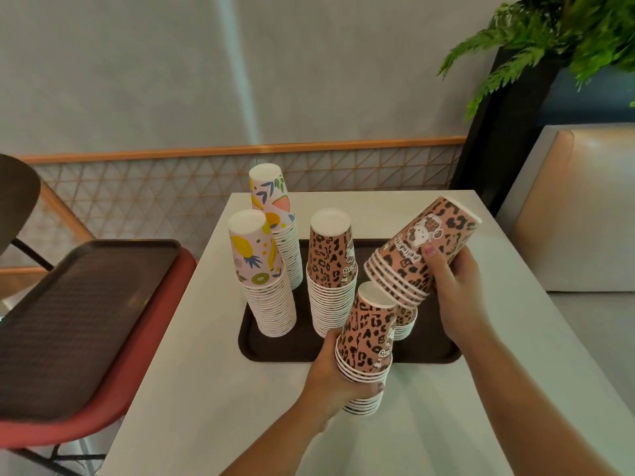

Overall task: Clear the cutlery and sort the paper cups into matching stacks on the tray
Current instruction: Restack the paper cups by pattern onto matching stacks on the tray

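The fingers of the left hand [330, 369] curl around a short stack of leopard-print paper cups [366, 348], upside down, above the near edge of the dark brown plastic tray [433, 348]. The right hand [453, 283] grips a tilted leopard-print stack [422, 249], which hides most of a low stack behind it. On the tray stand a tall leopard-print stack [331, 273] and two fruit-print stacks [266, 280]. The tray lies on the white desk [206, 372].

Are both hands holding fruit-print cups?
No, the left hand and right hand each grip a short stack of leopard-print cups.
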The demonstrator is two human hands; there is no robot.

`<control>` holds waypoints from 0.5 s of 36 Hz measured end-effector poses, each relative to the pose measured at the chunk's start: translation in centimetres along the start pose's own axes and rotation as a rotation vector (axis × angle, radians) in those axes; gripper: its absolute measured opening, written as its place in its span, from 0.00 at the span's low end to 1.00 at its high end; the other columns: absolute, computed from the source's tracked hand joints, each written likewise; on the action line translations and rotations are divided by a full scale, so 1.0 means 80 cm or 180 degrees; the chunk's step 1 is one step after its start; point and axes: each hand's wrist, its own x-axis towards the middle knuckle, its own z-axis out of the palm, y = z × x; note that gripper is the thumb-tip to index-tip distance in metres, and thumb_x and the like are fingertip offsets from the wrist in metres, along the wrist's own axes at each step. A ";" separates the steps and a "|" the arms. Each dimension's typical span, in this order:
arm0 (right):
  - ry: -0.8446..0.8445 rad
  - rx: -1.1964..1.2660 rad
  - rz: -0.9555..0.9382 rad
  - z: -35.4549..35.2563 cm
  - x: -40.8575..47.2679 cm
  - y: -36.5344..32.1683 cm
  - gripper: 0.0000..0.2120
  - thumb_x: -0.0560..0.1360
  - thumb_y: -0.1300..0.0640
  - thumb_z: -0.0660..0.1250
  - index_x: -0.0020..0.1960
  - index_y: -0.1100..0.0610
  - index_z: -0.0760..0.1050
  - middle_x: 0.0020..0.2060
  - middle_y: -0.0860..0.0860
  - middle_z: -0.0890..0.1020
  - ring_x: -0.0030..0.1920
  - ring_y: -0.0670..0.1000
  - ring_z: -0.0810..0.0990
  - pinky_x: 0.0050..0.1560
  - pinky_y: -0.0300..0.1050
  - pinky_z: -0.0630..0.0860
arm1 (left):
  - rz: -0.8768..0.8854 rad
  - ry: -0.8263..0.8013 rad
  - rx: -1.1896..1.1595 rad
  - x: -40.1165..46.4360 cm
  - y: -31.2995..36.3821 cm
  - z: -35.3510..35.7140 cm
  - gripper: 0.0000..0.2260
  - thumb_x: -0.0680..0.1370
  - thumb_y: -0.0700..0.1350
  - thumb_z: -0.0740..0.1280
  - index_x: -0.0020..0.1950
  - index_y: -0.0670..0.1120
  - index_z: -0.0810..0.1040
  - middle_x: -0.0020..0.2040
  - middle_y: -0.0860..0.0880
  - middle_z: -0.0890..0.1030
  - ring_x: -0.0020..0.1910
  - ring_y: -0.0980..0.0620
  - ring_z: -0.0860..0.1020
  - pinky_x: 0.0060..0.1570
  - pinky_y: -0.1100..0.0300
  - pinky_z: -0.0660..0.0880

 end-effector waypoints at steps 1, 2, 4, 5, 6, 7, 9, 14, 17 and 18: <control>0.0117 0.0032 -0.0032 -0.002 0.005 -0.001 0.30 0.66 0.41 0.67 0.60 0.59 0.72 0.53 0.50 0.82 0.52 0.48 0.82 0.51 0.44 0.78 | -0.0007 0.0000 0.0000 0.000 -0.001 0.000 0.36 0.61 0.38 0.79 0.59 0.61 0.66 0.57 0.58 0.76 0.56 0.61 0.74 0.48 0.71 0.71; 0.0251 0.0057 -0.0058 -0.004 0.011 -0.002 0.32 0.65 0.40 0.67 0.61 0.59 0.71 0.54 0.50 0.82 0.53 0.48 0.81 0.52 0.45 0.77 | -0.0015 -0.0003 0.0000 0.000 -0.001 0.000 0.36 0.61 0.38 0.79 0.59 0.61 0.65 0.57 0.59 0.76 0.56 0.62 0.74 0.48 0.71 0.71; 0.0527 -0.0035 -0.0126 -0.008 0.021 -0.002 0.32 0.66 0.40 0.68 0.62 0.58 0.70 0.54 0.48 0.81 0.55 0.47 0.80 0.54 0.46 0.76 | -0.0027 -0.0020 0.0002 0.001 -0.002 -0.001 0.36 0.62 0.38 0.79 0.60 0.61 0.65 0.57 0.59 0.76 0.56 0.62 0.74 0.48 0.71 0.70; 0.0645 -0.0193 -0.0186 -0.009 0.025 -0.001 0.29 0.68 0.42 0.69 0.62 0.56 0.69 0.54 0.46 0.80 0.55 0.46 0.79 0.55 0.47 0.76 | -0.0038 -0.0028 0.0002 0.001 -0.003 0.000 0.36 0.62 0.38 0.79 0.60 0.61 0.65 0.57 0.59 0.75 0.56 0.61 0.74 0.48 0.72 0.70; 0.0730 -0.0389 -0.0251 -0.011 0.029 0.002 0.26 0.70 0.46 0.69 0.63 0.55 0.69 0.53 0.44 0.79 0.55 0.45 0.79 0.56 0.47 0.76 | -0.0053 -0.0030 0.0006 0.002 -0.003 0.000 0.36 0.62 0.38 0.79 0.59 0.61 0.65 0.57 0.60 0.75 0.56 0.60 0.74 0.48 0.72 0.70; 0.0771 -0.0576 -0.0309 -0.011 0.031 0.005 0.24 0.72 0.49 0.69 0.64 0.55 0.68 0.53 0.44 0.78 0.55 0.45 0.78 0.56 0.45 0.76 | -0.0063 -0.0029 0.0013 0.002 -0.004 0.001 0.36 0.62 0.38 0.79 0.60 0.61 0.65 0.57 0.59 0.75 0.57 0.60 0.74 0.48 0.72 0.70; 0.0733 -0.0898 -0.0374 -0.012 0.031 0.013 0.24 0.72 0.51 0.70 0.64 0.55 0.67 0.55 0.46 0.78 0.55 0.46 0.77 0.53 0.40 0.74 | -0.0067 -0.0024 0.0025 0.003 -0.004 0.001 0.36 0.62 0.39 0.79 0.60 0.61 0.65 0.57 0.59 0.76 0.57 0.59 0.74 0.48 0.71 0.70; 0.0347 -0.1446 -0.0193 -0.011 0.025 0.041 0.30 0.69 0.47 0.72 0.66 0.56 0.66 0.59 0.52 0.77 0.58 0.51 0.76 0.56 0.47 0.75 | -0.0062 -0.0007 0.0003 0.005 -0.002 0.001 0.36 0.62 0.39 0.79 0.60 0.61 0.65 0.58 0.58 0.75 0.58 0.59 0.74 0.50 0.70 0.71; 0.0117 -0.1636 -0.0106 -0.011 0.018 0.050 0.34 0.68 0.47 0.72 0.69 0.54 0.63 0.63 0.52 0.75 0.61 0.50 0.74 0.58 0.45 0.72 | -0.0023 -0.0005 0.0003 0.006 -0.001 0.001 0.35 0.62 0.38 0.79 0.59 0.61 0.65 0.58 0.58 0.75 0.58 0.58 0.74 0.50 0.70 0.71; 0.0128 -0.1685 -0.0152 -0.010 0.014 0.051 0.35 0.68 0.47 0.72 0.69 0.54 0.62 0.65 0.51 0.73 0.62 0.48 0.72 0.58 0.43 0.69 | -0.0014 -0.0008 -0.0013 0.007 0.000 0.001 0.35 0.62 0.38 0.79 0.58 0.61 0.65 0.58 0.58 0.75 0.59 0.58 0.73 0.51 0.69 0.71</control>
